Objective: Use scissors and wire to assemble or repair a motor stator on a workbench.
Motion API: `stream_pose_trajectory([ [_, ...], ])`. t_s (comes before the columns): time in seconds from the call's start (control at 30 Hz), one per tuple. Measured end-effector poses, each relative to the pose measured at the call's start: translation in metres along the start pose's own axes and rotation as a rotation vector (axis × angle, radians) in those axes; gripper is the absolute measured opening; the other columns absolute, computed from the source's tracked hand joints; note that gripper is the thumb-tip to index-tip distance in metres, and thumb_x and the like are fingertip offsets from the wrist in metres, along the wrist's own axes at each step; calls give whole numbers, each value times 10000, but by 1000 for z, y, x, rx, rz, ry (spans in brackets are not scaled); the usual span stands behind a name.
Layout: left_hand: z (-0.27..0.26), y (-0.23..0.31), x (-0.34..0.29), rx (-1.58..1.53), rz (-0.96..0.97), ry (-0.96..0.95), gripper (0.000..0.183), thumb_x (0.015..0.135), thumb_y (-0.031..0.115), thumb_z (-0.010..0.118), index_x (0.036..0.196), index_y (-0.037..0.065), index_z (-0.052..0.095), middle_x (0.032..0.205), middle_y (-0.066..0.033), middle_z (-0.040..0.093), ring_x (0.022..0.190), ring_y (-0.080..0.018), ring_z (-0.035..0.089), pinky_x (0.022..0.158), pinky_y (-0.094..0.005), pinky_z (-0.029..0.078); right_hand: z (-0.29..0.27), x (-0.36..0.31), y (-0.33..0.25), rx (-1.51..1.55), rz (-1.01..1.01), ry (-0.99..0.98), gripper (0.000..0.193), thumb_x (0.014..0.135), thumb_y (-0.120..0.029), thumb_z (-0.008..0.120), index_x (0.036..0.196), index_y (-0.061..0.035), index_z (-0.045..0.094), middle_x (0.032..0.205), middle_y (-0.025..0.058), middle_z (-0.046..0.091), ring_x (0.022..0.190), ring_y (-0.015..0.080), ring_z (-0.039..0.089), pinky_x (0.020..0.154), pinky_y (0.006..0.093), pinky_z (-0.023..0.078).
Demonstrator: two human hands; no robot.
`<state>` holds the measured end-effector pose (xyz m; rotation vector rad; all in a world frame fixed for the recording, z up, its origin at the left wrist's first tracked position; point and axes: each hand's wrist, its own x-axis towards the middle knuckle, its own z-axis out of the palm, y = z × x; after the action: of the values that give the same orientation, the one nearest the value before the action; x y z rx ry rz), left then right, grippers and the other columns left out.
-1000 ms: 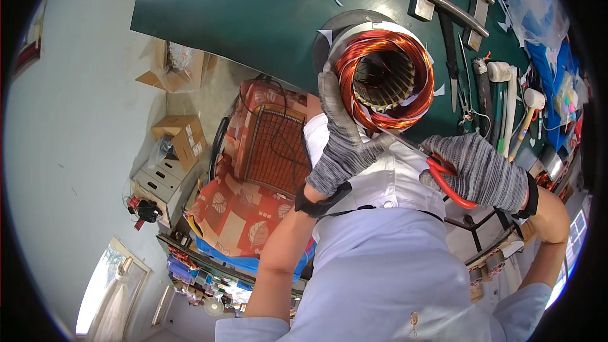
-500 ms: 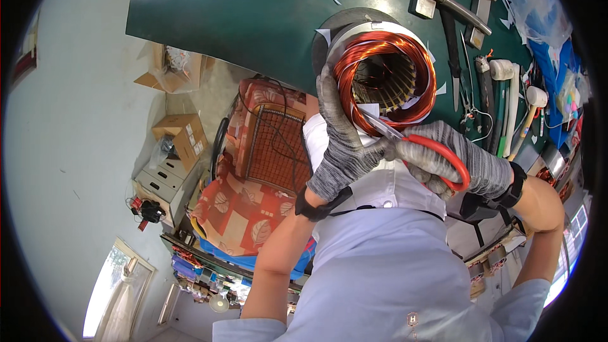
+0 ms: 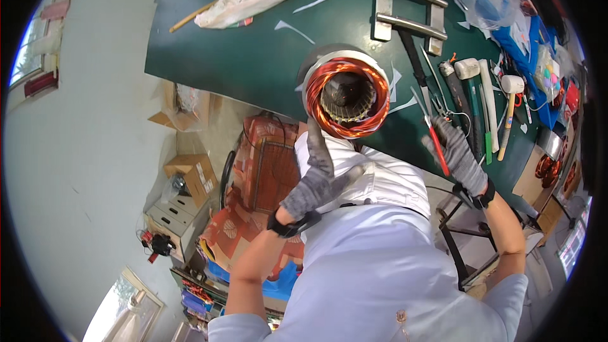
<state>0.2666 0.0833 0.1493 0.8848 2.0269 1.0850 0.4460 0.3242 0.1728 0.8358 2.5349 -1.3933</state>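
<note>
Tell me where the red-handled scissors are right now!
In the head view, the red-handled scissors are in the right hand, to the right of the copper winding.

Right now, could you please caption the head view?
Gloved left hand beside a copper coil, right hand holding red-handled scissors.

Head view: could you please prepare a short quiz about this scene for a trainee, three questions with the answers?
1. True or false: the right hand holds the red-handled scissors.
2. What colour are the two mallet heads: (a) black, (b) whitish, (c) red?
3. Fill in: the hand nearer to the copper winding is the ____.

Key: 1. True. 2. (b). 3. Left hand.
</note>
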Motion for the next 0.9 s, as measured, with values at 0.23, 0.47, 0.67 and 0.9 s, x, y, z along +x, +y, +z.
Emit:
stream_pose_trajectory([
  [0.23,-33,55,28,746,387,-130,517,736,254,651,1141,-7,466,979,-170,553,930,-336,515,811,-441,399,2,31,9,-244,-94,539,466,816,-235,556,1223,-33,454,1116,228,507,1049,369,488,920,405,383],
  [0.47,-9,34,82,1057,646,-314,370,807,323,525,1013,16,532,902,-136,554,850,-294,533,695,-420,421,0,96,-114,168,-350,786,401,855,-188,478,1222,-28,460,1143,198,504,1087,337,470,953,387,359],
  [0.67,-7,50,93,885,563,-499,223,797,285,550,874,76,564,835,-120,556,801,-257,552,688,-382,439,83,135,-49,-137,-235,737,399,820,-180,471,1193,-36,482,1158,202,483,1104,352,445,1001,410,310],
  [0.9,-74,32,129,543,906,-264,339,839,277,501,1034,1,523,980,-194,528,923,-362,503,829,-411,402,111,78,-57,-270,-5,962,344,834,-164,497,1159,-52,485,1156,190,486,1099,342,455,948,415,356],
])
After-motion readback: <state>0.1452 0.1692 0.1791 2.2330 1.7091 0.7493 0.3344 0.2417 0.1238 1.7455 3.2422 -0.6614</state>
